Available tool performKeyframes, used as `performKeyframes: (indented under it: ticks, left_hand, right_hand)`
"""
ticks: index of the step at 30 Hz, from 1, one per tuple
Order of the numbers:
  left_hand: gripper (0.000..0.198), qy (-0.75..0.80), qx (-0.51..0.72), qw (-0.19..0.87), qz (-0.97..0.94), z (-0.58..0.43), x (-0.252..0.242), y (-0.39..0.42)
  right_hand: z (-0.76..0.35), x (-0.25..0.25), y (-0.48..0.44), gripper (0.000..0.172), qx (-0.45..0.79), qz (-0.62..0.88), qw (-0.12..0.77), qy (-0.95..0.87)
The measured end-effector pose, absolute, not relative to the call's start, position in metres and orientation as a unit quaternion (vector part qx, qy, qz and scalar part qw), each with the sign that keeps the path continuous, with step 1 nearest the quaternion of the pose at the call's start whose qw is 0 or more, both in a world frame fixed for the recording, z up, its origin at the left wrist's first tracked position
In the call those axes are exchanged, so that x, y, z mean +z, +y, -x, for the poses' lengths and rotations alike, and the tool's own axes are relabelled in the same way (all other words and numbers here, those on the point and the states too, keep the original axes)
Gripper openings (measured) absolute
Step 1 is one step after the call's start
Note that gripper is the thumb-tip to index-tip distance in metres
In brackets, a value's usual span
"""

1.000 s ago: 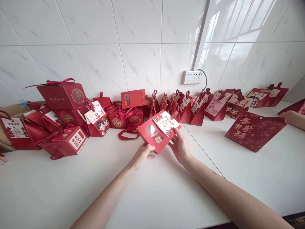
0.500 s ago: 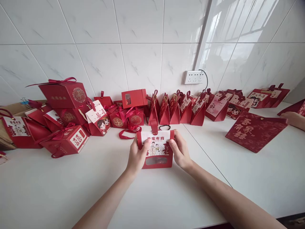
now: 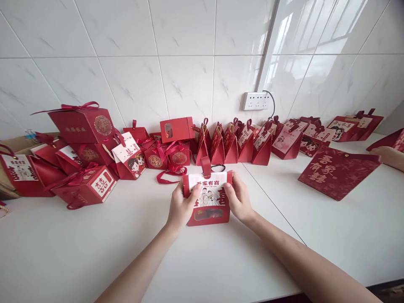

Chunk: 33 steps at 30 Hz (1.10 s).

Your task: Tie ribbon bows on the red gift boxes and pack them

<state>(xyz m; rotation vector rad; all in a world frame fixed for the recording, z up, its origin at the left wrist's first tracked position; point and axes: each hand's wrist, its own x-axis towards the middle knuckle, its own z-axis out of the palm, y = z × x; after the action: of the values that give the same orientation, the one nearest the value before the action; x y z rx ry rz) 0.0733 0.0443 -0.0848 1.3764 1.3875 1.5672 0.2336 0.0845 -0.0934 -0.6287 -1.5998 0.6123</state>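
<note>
Between my two hands is a red gift box (image 3: 209, 198) with a white front panel showing a drawn couple, a ribbon loop on top and a clear window low down. My left hand (image 3: 183, 206) grips its left side, thumb across the front. On the right side, my right hand (image 3: 239, 198) holds it the same way, fingers wrapped behind. Something inside shows dimly through the window. Just behind the box lie a dark round band (image 3: 218, 167) and a red ribbon (image 3: 172, 176).
Stacked red boxes (image 3: 82, 126) stand at the left, and a row of triangular gift boxes (image 3: 231, 147) lines the tiled wall. A larger red box (image 3: 337, 173) rests at the right. Another person's hand (image 3: 386, 155) touches a red item at the far right. A power socket (image 3: 257, 101) is on the wall.
The box in my hands has tilted slightly, so its front and window show more clearly. Both hands keep their grip. The view has shifted a little.
</note>
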Motion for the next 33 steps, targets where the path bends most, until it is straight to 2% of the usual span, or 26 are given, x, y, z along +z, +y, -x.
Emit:
performKeyframes:
  ticks: [33]
  left_hand:
    - [0.044, 0.528, 0.593, 0.322, -0.515, -0.0743, -0.0846, 0.0451]
  right_hand:
    - [-0.2345, -0.0971, 0.0879, 0.019, 0.201, 0.272, 0.603, -0.723]
